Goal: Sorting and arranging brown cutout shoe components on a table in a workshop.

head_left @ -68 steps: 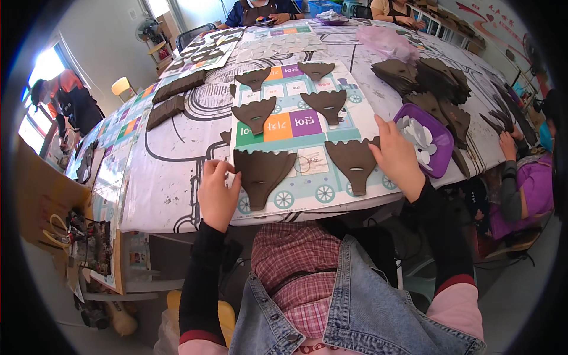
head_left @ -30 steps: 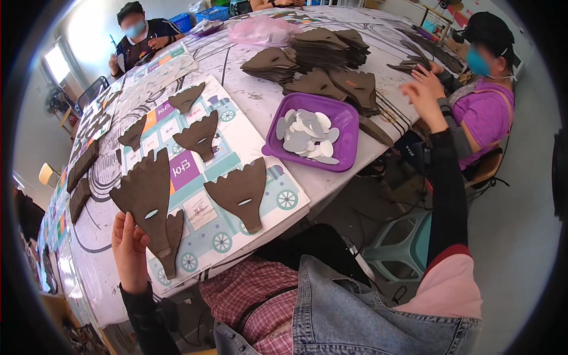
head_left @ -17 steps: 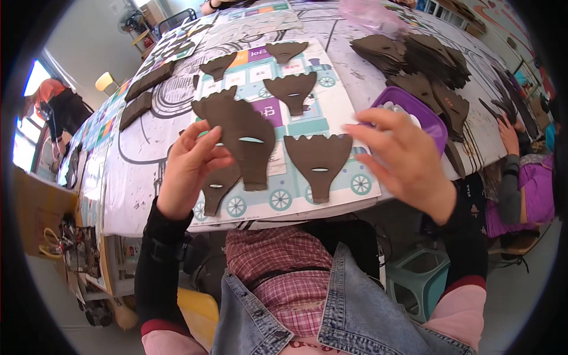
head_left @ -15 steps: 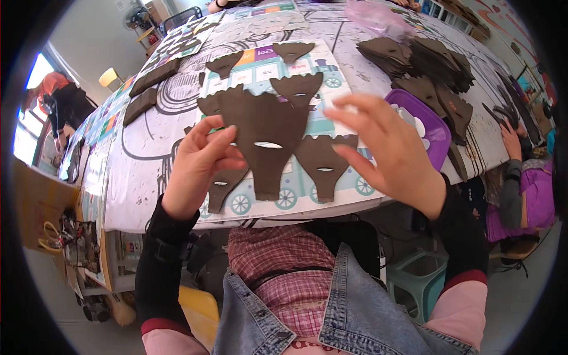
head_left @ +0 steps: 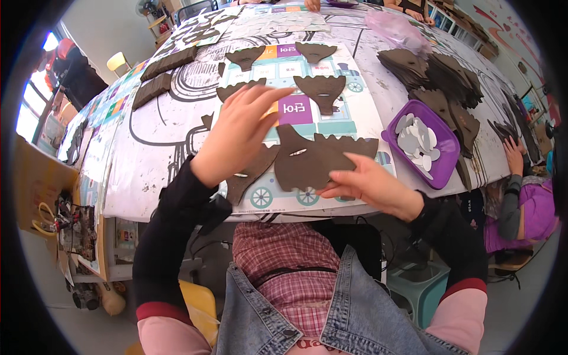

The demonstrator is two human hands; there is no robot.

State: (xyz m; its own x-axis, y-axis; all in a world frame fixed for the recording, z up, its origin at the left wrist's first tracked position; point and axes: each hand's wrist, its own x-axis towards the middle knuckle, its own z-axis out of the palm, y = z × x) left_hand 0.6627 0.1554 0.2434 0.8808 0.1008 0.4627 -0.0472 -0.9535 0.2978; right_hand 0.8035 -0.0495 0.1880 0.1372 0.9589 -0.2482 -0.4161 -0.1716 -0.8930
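My right hand [head_left: 378, 186] pinches the edge of a dark brown scalloped cutout [head_left: 307, 163], a flat fan-shaped piece with a narrow slit. It is turned so the scalloped edge faces me and the narrow end points away. My left hand [head_left: 242, 130] hovers above the mat, fingers stretched and apart, slightly blurred, with nothing in it. Beneath lies a printed train-pattern mat [head_left: 296, 204]. Similar cutouts rest on it, such as one at the upper right [head_left: 322, 92] and one at the top [head_left: 315, 52]. Another cutout [head_left: 251, 171] is partly hidden by my left hand.
A purple tray [head_left: 445, 168] of pale oval pieces [head_left: 417, 142] stands right of the mat. Beyond it are stacks of brown cutouts [head_left: 438, 74] and a pink plastic bag [head_left: 396, 29]. Dark strip bundles [head_left: 168, 63] lie at left. Another person's hand [head_left: 513, 155] rests at the right edge.
The held cutout has turned over end for end and come down toward the mat, passing from my left hand to my right. My left hand has let go and moved right and up.
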